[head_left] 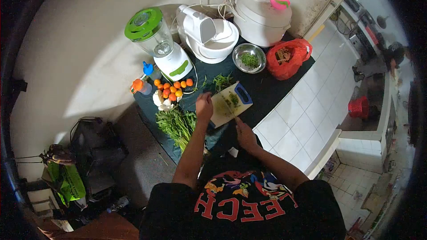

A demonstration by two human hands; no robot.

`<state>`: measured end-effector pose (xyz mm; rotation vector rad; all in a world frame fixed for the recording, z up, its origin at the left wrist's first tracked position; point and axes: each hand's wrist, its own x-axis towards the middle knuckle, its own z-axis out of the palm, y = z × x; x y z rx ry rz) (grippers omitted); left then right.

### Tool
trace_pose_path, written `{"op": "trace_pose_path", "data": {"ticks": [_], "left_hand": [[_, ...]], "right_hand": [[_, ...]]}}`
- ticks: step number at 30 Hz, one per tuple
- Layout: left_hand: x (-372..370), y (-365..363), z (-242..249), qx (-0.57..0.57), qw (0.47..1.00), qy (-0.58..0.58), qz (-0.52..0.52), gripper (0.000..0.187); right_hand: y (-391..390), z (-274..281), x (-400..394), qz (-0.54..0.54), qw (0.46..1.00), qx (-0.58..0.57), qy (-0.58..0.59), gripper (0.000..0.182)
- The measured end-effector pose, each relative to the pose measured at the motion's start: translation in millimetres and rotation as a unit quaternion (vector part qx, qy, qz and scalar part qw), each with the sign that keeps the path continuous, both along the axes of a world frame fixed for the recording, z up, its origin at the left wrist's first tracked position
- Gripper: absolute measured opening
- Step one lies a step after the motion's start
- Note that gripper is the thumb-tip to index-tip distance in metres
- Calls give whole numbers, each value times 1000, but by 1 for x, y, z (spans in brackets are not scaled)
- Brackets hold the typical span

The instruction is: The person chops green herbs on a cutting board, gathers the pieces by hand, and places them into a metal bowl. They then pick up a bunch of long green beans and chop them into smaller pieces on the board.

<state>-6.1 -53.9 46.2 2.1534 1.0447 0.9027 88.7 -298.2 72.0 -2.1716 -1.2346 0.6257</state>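
Nearest, left of the left forearm, see a leafy bunch [174, 124] on the desk [267, 92]. Gripping a knife [231, 109] by its handle with closed right fingers [239, 123], at the near edge of the cutting board [220, 116]. Curling the left fingers [206, 96] beside the board's left edge; cannot tell whether pinching anything. Apparently midway through chopping, judging by cut greens [233, 99] on the board, beyond the right fingers and right of the left ones. Calls for a steady knife and fingertips clear of the blade. Just past the board, notice loose sprigs [222, 81]; farther, a metal bowl [239, 53] of finely cut greens.
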Motion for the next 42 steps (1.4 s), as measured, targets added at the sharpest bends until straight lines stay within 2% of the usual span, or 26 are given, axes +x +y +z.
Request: {"op": "trace_pose_path", "data": {"ticks": [1,2,4,6,8,9,11,14,17,19,21,23,27,29,31,34,38,39,41,42], "left_hand": [[9,11,3,-37,999,8,0,18],[18,22,7,-74,997,16,-1,18],[32,48,-9,-48,997,51,-32,20],[46,63,-14,-22,994,86,-62,21],[62,67,2,-86,974,183,-99,22],[68,66,2,-85,975,181,-99,22],[79,62,3,-86,960,256,-71,23],[88,52,8,-78,956,281,-36,23],[91,61,-29,-29,970,237,-41,21],[89,66,-41,-2,970,236,-55,20],[83,69,-43,24,969,235,-69,18],[82,73,-22,-115,975,185,-48,17],[65,80,-13,-93,981,153,-73,19],[61,86,-11,-124,982,138,-39,22],[54,92,-16,-144,979,139,-50,23],[50,95,-18,-174,972,145,-59,25],[48,94,-27,-186,970,151,-45,27],[49,95,-32,-186,970,150,-44,27],[52,98,-43,-274,954,109,-46,29],[53,96,-36,-274,955,108,-45,29]], "right_hand": [[0,7,2,4,999,-53,-5,50],[-1,13,4,3,999,-51,-5,50],[-4,19,6,51,993,-92,-62,49],[-7,26,5,64,991,-94,-70,48],[-11,24,2,77,989,-95,-78,47],[-12,20,2,82,989,-84,-93,47],[-11,10,4,86,988,-70,-110,47],[-7,0,8,108,984,-49,-133,49],[3,-17,12,116,976,-6,-185,49],[15,-14,12,136,955,14,-265,54],[26,-2,11,153,960,-1,-235,54],[35,3,11,170,963,-14,-208,53],[47,-2,9,176,945,-6,-277,52],[51,-1,10,174,941,2,-289,52],[54,-1,11,190,924,8,-332,48],[58,-2,11,186,933,41,-306,43],[71,-3,21,201,932,12,-303,39],[76,-4,22,174,946,17,-272,36],[84,-5,25,147,959,23,-241,33],[87,1,28,120,968,58,-213,28]]}}
